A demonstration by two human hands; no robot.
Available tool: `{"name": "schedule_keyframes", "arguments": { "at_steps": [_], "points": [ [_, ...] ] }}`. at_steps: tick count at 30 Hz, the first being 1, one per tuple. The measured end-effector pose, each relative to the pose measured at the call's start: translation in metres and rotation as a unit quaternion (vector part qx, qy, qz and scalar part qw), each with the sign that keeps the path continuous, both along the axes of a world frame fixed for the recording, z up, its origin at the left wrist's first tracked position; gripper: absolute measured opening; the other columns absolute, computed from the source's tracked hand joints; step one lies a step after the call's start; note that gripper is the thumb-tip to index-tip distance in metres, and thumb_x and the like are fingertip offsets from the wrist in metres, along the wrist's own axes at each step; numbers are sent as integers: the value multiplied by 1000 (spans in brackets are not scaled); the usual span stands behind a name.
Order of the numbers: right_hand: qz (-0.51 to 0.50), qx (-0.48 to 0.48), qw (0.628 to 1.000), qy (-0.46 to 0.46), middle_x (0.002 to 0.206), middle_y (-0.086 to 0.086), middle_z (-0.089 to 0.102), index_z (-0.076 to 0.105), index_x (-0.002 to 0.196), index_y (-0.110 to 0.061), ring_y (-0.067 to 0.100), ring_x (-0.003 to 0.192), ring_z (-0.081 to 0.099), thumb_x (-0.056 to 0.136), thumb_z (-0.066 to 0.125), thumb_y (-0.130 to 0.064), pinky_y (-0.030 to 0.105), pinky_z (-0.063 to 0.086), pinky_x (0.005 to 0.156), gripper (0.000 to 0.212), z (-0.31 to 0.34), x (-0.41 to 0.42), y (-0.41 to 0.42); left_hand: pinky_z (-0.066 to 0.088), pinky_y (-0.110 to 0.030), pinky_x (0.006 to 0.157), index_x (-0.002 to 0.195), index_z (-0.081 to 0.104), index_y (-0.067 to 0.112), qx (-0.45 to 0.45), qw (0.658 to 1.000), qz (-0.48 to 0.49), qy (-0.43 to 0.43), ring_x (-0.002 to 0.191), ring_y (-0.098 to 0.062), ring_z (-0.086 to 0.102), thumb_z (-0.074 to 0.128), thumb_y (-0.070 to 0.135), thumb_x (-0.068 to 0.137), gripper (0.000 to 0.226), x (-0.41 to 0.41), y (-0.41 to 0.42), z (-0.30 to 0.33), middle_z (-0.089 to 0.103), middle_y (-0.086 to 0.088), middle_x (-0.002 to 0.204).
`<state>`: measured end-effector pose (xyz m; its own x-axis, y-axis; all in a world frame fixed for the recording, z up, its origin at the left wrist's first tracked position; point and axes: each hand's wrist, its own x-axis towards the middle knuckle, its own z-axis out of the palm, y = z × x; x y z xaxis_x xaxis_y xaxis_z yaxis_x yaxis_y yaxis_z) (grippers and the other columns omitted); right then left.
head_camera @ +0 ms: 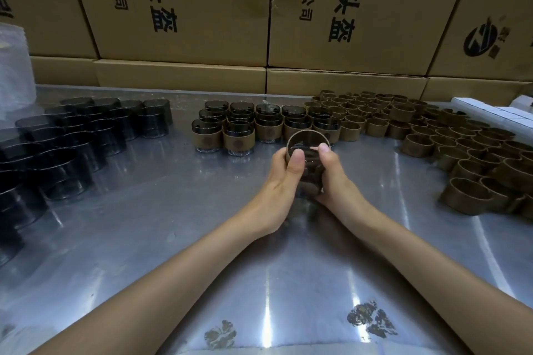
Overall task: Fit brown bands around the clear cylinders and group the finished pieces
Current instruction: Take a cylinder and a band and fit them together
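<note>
Both hands meet over the middle of the metal table (pixel 144 225), gripping one clear cylinder (pixel 308 179) with a brown band (pixel 307 140) partly fitted on its far end. The left hand (pixel 284 170) curls round the left side, thumb pressed on the band; the right hand (pixel 334 179) curls round the right side, thumb up at the band's rim. The cylinder's long axis tilts away from the person, its open mouth facing the far edge. Its lower body is dark and hard to make out between the palms. The finished pieces (pixel 259 127) stand upright in rows near the far edge. Bare cylinders (pixel 72 141) crowd the left edge, some cut off. Loose bands (pixel 432 130) fill the right side. Cardboard boxes (pixel 187 8) rise behind.
</note>
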<state>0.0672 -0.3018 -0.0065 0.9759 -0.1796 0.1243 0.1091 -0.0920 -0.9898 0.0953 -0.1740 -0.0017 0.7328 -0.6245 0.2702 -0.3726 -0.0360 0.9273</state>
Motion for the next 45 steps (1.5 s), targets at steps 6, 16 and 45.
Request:
{"name": "schedule_keyframes", "arguments": {
  "at_steps": [6, 16, 45],
  "points": [
    [-34, 37, 998, -25, 124, 11, 61, 45, 133, -16, 23, 114, 61, 65, 41, -80, 50, 44, 103, 93, 1, -3, 4, 48, -12, 87, 114, 48, 39, -64, 996, 30, 62, 102, 14, 56, 24, 74, 85, 51, 5, 1, 1, 57, 16, 116],
    [-72, 93, 991, -58, 121, 11, 64, 48, 131, -14, 24, 113, 61, 94, 44, -50, 51, 45, 101, 51, 5, -7, 3, 52, -36, 91, 111, 64, 19, -177, 960, 47, 210, 100, -16, 68, 45, 37, 99, 28, 9, -1, 5, 71, -6, 109],
    [226, 182, 957, 25, 103, -2, 72, 77, 96, -27, 8, 94, 66, 48, 88, -56, 17, 51, 79, 57, 19, -25, -14, 55, -20, 74, 88, 79, 22, -98, 939, -169, 282, 90, -11, 71, 89, 59, 39, 62, 33, 39, 13, 74, -4, 96]
  ]
}}
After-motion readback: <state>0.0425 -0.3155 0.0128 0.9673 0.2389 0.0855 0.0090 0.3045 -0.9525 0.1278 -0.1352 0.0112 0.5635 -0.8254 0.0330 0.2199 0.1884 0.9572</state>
